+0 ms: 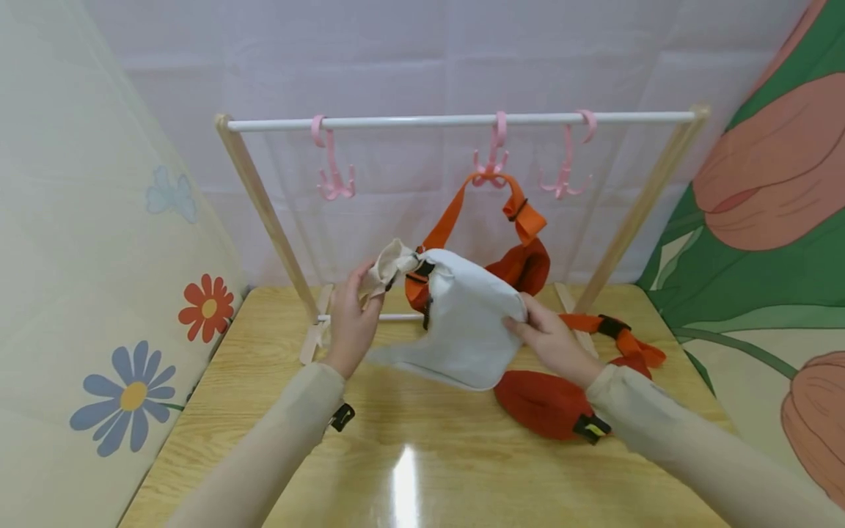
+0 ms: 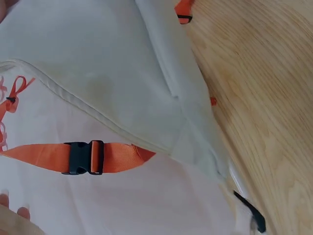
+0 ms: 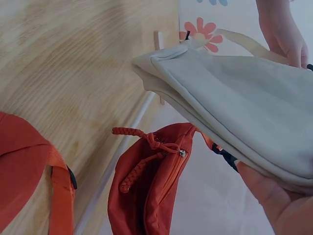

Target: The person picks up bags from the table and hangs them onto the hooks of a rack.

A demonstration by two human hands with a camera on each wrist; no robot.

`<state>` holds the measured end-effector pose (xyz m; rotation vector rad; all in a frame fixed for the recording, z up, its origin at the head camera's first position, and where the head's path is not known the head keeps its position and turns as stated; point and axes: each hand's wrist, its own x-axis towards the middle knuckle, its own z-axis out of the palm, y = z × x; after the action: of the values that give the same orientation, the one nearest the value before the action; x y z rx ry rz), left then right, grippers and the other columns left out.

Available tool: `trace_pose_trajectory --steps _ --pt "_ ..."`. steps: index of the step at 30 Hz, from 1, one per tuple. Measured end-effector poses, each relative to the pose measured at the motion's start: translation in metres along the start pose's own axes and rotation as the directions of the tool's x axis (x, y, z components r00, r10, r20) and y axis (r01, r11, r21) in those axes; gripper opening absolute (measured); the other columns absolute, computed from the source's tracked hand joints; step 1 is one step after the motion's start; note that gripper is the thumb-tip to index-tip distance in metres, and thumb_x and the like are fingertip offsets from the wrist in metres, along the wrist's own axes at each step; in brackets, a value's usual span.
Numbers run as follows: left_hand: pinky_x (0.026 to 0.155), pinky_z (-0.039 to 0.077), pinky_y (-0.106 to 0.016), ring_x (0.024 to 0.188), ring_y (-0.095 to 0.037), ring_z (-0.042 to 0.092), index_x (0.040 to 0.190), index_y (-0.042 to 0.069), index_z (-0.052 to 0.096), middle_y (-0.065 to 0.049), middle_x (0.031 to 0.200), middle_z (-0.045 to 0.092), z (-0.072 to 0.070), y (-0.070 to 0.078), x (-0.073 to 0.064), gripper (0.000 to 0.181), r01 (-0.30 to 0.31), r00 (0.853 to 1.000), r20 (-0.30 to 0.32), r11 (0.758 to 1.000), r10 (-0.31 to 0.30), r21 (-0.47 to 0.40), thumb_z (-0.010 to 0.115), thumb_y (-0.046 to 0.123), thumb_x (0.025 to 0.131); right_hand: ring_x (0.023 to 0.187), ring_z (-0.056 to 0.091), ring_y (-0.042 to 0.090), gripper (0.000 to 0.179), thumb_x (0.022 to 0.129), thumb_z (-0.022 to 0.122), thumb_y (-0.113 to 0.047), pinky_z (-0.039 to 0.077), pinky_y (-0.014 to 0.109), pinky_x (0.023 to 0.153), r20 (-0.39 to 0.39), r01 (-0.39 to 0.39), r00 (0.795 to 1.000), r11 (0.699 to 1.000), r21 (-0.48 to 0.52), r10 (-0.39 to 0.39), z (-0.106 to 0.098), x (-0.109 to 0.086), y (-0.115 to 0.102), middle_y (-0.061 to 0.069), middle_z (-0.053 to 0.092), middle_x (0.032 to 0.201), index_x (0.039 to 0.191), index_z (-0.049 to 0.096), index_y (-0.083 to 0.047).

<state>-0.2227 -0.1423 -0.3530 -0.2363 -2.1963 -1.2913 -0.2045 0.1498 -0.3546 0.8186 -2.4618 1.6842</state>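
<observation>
A pale cream waist bag (image 1: 465,323) hangs in the air between both hands, above the table. My left hand (image 1: 356,319) grips its bunched cream strap (image 1: 394,265) at the upper left end. With thumb and fingers, my right hand (image 1: 551,334) pinches the bag's right edge; the right wrist view shows that thumb on the lower rim of the bag (image 3: 234,107). Behind it, a red waist bag (image 1: 531,264) hangs by its orange strap (image 1: 449,220) from the middle pink hook (image 1: 490,165). The pale bag hides part of that strap and its buckle.
A white rail (image 1: 409,121) on wooden posts crosses the back, carrying a left pink hook (image 1: 335,183) and a right pink hook (image 1: 565,176). Another red waist bag (image 1: 544,403) lies on the table (image 1: 277,469) below my right hand. A black buckle (image 1: 342,416) dangles near my left forearm.
</observation>
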Motion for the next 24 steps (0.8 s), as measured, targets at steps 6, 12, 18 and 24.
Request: trace_pose_trajectory --steps 6,12,18,24 --pt "0.088 0.044 -0.049 0.095 -0.036 0.06 0.106 -0.006 0.067 -0.02 0.103 0.069 -0.008 -0.005 0.001 0.025 -0.087 0.996 0.037 0.995 0.086 0.042 0.073 0.005 0.085 0.098 0.06 0.01 0.038 0.102 0.048 -0.005 0.054 0.03 0.076 0.005 -0.067 0.998 0.996 0.066 0.067 -0.007 -0.005 0.006 0.026 0.054 0.125 0.138 0.043 0.005" --pt "0.08 0.044 -0.039 0.083 -0.032 0.067 0.088 -0.005 0.07 -0.016 0.086 0.072 -0.014 -0.012 0.005 0.012 -0.2 0.979 0.028 0.979 0.2 0.025 0.076 0.003 0.081 0.089 0.061 0.011 0.039 0.101 0.049 -0.006 0.055 0.034 0.068 -0.045 -0.13 0.99 0.988 0.088 0.134 -0.011 -0.011 0.013 0.03 0.055 0.118 0.138 0.041 0.007" --pt "0.076 0.054 -0.046 0.082 -0.035 0.067 0.088 -0.008 0.07 -0.02 0.085 0.071 -0.019 -0.003 0.012 0.011 -0.197 0.98 0.027 0.98 0.196 0.03 0.075 -0.003 0.08 0.089 0.061 0.011 0.043 0.102 0.047 -0.006 0.056 0.033 0.069 -0.045 -0.194 0.978 0.973 0.128 0.201 -0.009 -0.018 0.023 0.033 0.052 0.122 0.141 0.036 0.009" --pt "0.073 0.051 -0.036 0.079 -0.031 0.063 0.089 -0.01 0.07 -0.021 0.085 0.07 -0.024 0.015 0.026 0.007 -0.167 0.986 0.009 0.985 0.168 -0.036 0.07 -0.005 0.084 0.087 0.062 0.011 0.042 0.1 0.046 0.001 0.056 0.033 0.068 -0.04 -0.221 0.971 0.947 0.233 0.236 0.004 -0.025 0.038 0.036 0.051 0.119 0.139 0.034 0.014"
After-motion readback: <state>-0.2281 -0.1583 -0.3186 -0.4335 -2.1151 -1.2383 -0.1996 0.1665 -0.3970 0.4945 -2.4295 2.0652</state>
